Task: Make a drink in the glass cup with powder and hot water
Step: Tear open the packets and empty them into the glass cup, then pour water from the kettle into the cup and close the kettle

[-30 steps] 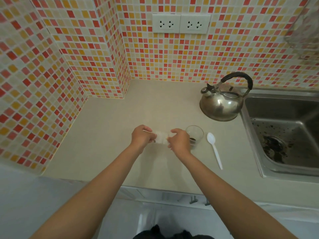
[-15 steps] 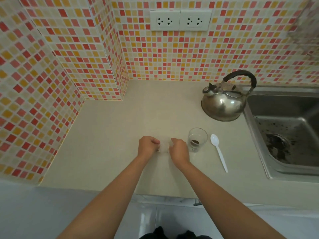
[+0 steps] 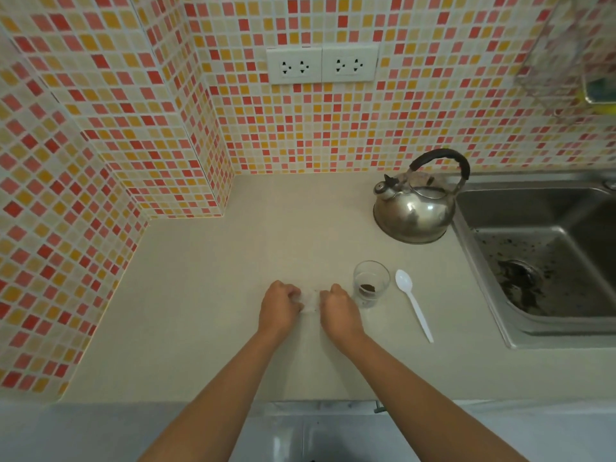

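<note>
A small glass cup (image 3: 371, 282) stands on the beige counter (image 3: 206, 295) with a little dark brown powder at its bottom. Just left of it, my left hand (image 3: 279, 307) and my right hand (image 3: 339, 314) both pinch a small clear plastic packet (image 3: 310, 300) held between them, low over the counter. A white plastic spoon (image 3: 413, 303) lies to the right of the cup. A steel kettle (image 3: 415, 208) with a black handle sits at the back right, beside the sink.
A steel sink (image 3: 546, 261) with dark specks around its drain fills the right side. Mosaic-tiled walls enclose the counter at the left and back, with two white sockets (image 3: 322, 65) above. The counter's front edge runs below my forearms.
My hands have drawn closer together on the packet and shifted slightly left, away from the cup. The cup, spoon and kettle have not moved.
</note>
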The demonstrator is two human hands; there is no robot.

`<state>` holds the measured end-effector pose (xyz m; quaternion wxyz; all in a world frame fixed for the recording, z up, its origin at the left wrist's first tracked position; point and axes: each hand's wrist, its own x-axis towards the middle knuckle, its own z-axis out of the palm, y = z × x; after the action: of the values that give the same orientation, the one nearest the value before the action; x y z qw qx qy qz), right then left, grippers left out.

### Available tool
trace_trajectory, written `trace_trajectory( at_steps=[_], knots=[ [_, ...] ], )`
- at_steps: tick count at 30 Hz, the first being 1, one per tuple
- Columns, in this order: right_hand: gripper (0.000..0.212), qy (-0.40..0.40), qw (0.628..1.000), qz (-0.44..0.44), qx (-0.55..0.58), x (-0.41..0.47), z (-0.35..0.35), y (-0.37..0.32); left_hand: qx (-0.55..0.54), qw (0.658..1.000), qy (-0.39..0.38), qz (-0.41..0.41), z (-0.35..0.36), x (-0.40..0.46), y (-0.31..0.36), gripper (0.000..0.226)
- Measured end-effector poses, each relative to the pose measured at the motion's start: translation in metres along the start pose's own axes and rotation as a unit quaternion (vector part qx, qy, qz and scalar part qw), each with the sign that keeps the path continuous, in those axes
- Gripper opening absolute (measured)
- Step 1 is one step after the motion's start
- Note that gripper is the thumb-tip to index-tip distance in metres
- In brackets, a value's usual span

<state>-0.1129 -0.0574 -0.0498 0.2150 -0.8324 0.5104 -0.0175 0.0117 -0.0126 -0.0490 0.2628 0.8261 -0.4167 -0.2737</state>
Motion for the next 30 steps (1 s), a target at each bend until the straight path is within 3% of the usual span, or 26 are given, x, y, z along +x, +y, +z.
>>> trace_trajectory(
  at_steps=[7,11,15,21,26,30],
  knots=[
    [0.036,0.068,0.992,-0.040,0.098,-0.037,-0.028,0.003,-0.050,0.996,0.039,0.057,-0.014,0.006,0.017,0.021],
    [0.034,0.210,0.964,-0.074,0.146,-0.047,-0.072,0.015,-0.082,0.990,0.053,0.103,-0.027,0.016,0.053,0.019],
    [0.040,0.300,0.944,-0.026,0.136,-0.026,-0.133,0.043,-0.074,0.983,0.047,0.161,-0.031,0.032,0.106,0.021],
    [0.049,0.281,0.957,0.019,0.068,0.031,-0.209,0.099,-0.029,0.980,0.030,0.192,-0.013,0.063,0.189,0.031],
    [0.069,0.198,0.979,0.040,-0.010,0.089,-0.247,0.141,-0.009,0.982,0.018,0.189,0.004,0.092,0.239,0.027],
    [0.070,0.167,0.983,0.040,-0.071,0.127,-0.262,0.160,0.025,0.985,0.018,0.170,0.019,0.115,0.262,0.035]
  ],
)
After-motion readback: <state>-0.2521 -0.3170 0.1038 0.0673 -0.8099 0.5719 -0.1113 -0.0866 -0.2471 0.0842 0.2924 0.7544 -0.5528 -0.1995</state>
